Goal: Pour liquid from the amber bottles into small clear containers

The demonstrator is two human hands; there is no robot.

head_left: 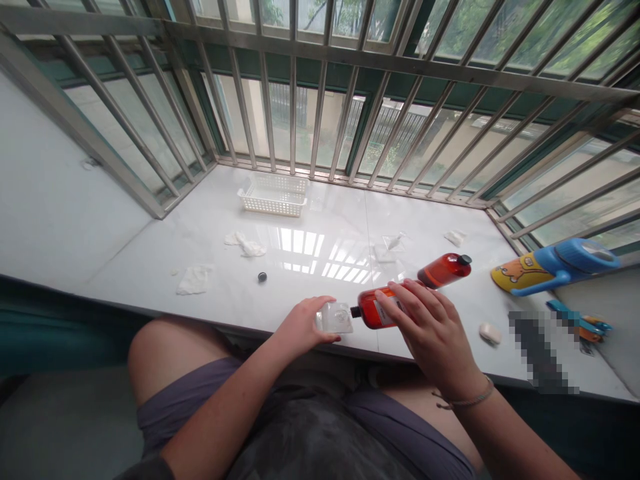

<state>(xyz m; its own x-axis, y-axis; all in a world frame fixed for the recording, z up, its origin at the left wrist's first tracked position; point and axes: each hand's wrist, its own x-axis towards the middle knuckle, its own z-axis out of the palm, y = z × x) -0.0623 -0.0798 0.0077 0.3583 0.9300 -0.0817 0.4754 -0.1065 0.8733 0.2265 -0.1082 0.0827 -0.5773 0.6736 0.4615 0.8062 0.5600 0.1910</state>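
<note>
My left hand (306, 325) is closed around a small clear container (337, 318), fingers on its far side and thumb on the near side. In my right hand (425, 320) is a red bottle (371, 309) with a black neck and a pale label. It is tipped sideways, its neck pointing left at the container's edge. Whether liquid is flowing I cannot tell. Just behind my right hand stands another red bottle (444, 269) with a black cap. A small round black cap (263, 277) lies to the left on the white counter (320, 267).
A white perforated basket (274, 196) sits at the back. Crumpled tissues (245, 244) and a flatter tissue (195, 280) lie left. Clear flat pieces (389, 248) are behind the bottles. At right are a blue and yellow flask (550, 265), a whitish lump (490, 334) and metal window bars (355, 127) beyond.
</note>
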